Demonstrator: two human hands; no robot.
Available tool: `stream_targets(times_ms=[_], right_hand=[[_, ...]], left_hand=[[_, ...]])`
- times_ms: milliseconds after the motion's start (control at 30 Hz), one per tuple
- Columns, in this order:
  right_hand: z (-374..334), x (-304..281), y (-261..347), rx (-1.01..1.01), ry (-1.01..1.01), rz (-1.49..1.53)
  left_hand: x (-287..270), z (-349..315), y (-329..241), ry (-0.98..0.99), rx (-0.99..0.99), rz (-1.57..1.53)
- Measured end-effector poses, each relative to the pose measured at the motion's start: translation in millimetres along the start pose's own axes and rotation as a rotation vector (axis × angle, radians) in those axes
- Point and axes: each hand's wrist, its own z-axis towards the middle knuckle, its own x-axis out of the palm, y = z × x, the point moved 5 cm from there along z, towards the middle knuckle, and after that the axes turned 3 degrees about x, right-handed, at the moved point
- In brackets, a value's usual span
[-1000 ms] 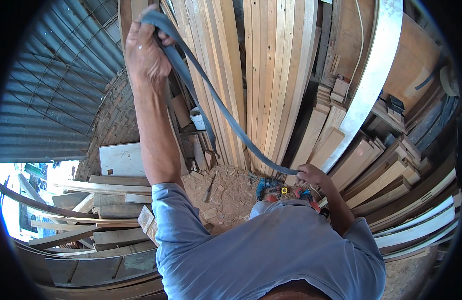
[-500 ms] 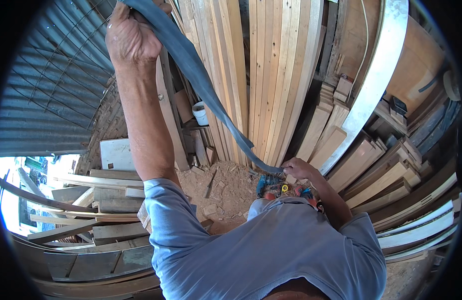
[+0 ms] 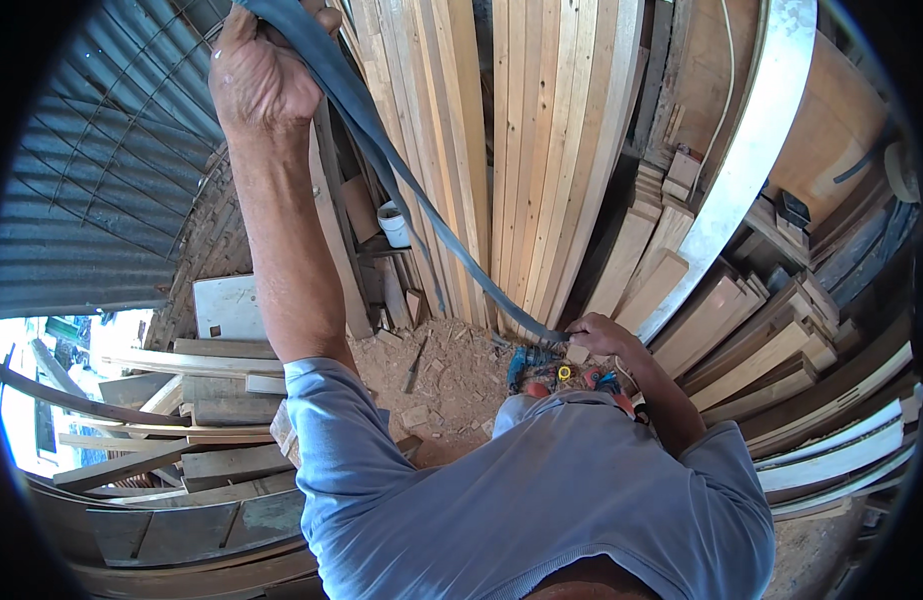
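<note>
A long, flexible blue-grey strip (image 3: 462, 255) is stretched slantwise between my hands. My left hand (image 3: 267, 80), raised high at the upper left, has its fingers wrapped round the upper part of it. Low down near my waist, my right hand (image 3: 600, 336) pinches the lower end. From the raised hand a second, narrower length of the strip hangs loose, its tip near the bottom of the upright boards. The strip's top runs out of view past my left fingers.
Long wooden boards (image 3: 552, 150) stand upright ahead. A white bucket (image 3: 394, 226) is left of them. Timber offcuts (image 3: 717, 320) are stacked on both sides. Blue tools (image 3: 525, 366) and a yellow round thing (image 3: 565, 373) lie near my waist. Wood chips cover the floor (image 3: 452, 370).
The strip has split visibly into two lengths: one now hangs loose to the left, while the other stays taut between my hands. Both hands have barely moved.
</note>
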Motion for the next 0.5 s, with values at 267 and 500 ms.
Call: stream_targets(times_ms=[267, 500], right_hand=[[3.4, -0.9, -30.3, 0.035, -0.055, 0.022], [-2.3, -11.3, -25.3, 0.127, -0.092, -0.018]], left_hand=[[-2.1, 7.3, 14.7, -0.044, -0.050, -0.048], [-4.8, 10.8, 14.6, -0.001, -0.144, -0.190]])
